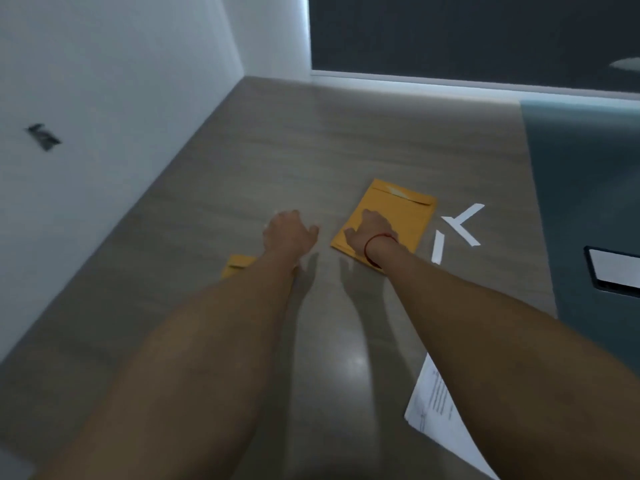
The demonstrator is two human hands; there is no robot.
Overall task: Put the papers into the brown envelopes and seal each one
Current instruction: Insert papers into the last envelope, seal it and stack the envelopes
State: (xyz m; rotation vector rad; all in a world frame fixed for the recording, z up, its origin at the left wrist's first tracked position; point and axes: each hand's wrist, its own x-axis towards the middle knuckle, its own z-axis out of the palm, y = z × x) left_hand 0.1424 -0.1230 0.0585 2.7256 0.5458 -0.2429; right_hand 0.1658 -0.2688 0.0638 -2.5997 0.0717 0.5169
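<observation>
Two bare arms reach forward over a grey wood-grain table [242, 161], seen from above through a wide-angle head camera. At about one o'clock from the middle of the view lies a brown envelope [398, 216], flat on the table with its flap end pointing away from the person and a pale sliver showing at the flap. On its near left part rests the right hand [372, 230], palm down with fingers spread loosely against the paper, pressing rather than gripping; a thin red string bracelet [375, 247] circles that wrist. Just left of it, at twelve o'clock, the left hand [289, 230] hovers or rests on the bare table with its fingers curled under; whether it holds anything I cannot tell. A second brown envelope [239, 265] shows at about ten o'clock from the left forearm, mostly hidden beneath that arm. At three o'clock from the first envelope lie three white peel strips [462, 225]; two of them cross in a loose angle, and one sits apart, nearer the person. At five o'clock, near the lower edge, printed papers [436, 407] lie partly under the right forearm. A teal mat [581, 174] covers the table's right side, and a dark-framed tablet [613, 268] lies on it at the right edge.
</observation>
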